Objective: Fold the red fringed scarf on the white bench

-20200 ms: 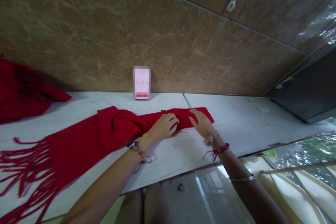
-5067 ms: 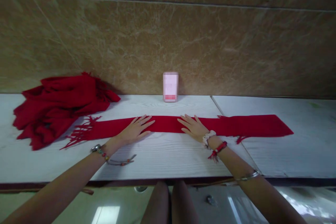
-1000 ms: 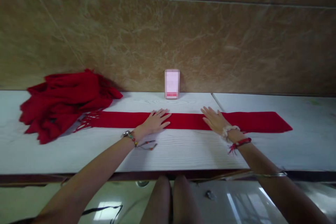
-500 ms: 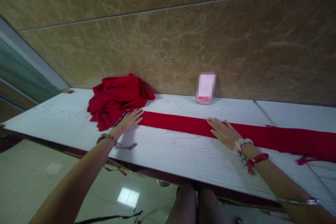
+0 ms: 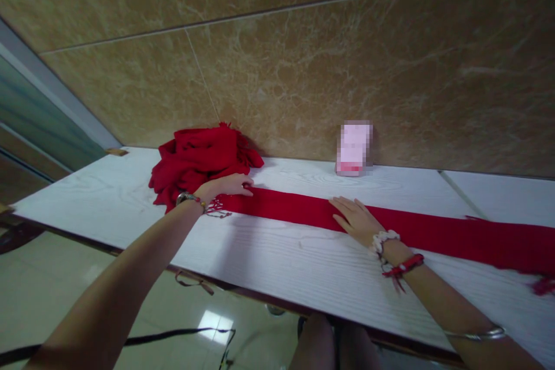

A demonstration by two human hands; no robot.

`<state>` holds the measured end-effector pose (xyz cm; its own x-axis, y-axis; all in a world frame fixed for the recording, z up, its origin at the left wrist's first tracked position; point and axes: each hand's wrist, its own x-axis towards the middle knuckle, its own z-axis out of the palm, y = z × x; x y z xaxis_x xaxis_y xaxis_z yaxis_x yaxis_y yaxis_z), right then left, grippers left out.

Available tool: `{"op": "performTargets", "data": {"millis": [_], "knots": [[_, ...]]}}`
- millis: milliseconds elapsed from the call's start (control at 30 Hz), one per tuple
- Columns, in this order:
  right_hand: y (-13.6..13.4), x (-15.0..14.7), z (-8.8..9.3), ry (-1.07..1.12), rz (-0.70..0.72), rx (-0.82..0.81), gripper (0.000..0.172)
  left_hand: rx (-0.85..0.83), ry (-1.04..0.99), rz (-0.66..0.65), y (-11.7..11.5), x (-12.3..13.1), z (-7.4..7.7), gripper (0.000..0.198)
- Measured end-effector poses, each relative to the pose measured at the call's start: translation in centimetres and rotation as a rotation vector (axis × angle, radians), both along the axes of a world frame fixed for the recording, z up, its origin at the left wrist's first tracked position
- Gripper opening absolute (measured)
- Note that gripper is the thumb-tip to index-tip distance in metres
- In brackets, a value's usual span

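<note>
A long red scarf (image 5: 433,237) lies folded into a flat strip along the white table. At the strip's left end, my left hand (image 5: 232,185) is closed in a pinch at its far edge, fingers curled and the fingertips partly hidden. Red fringe shows just beneath that wrist. My right hand (image 5: 353,217) rests flat on the middle of the strip, palm down with fingers stretched out. Beside my left hand, a crumpled pile of red fringed cloth (image 5: 195,153) sits against the wall.
The white wood-grain tabletop (image 5: 277,260) runs along a brown marble-look tiled wall (image 5: 281,81). A blurred pink, phone-shaped object (image 5: 353,147) leans on the wall at the back. A small brown piece (image 5: 116,151) lies at the far left corner. A dark strap (image 5: 173,335) hangs below the table edge.
My left hand has gone from lying flat on the scarf to a pinch at its far edge, shifting slightly right. My right hand has slid a little left along the strip, still flat.
</note>
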<state>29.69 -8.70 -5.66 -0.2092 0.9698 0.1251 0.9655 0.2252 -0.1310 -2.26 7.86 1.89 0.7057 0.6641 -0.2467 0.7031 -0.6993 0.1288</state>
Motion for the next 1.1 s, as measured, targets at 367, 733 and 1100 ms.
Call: {"op": "performTargets", "data": {"millis": [367, 733, 1100], "knots": [[-0.1, 0.5, -0.7, 0.02, 0.029, 0.073, 0.044, 0.208, 0.193, 0.188, -0.8, -4.0, 0.9, 0.027], [-0.5, -0.3, -0.4, -0.087, 0.051, 0.081, 0.043, 0.446, -0.104, -0.053, -5.4, -0.1, -4.4, 0.036], [-0.6, -0.3, -0.4, -0.073, 0.073, 0.085, 0.043, 0.498, -0.024, 0.028, -3.8, -6.4, -6.0, 0.041]]}}
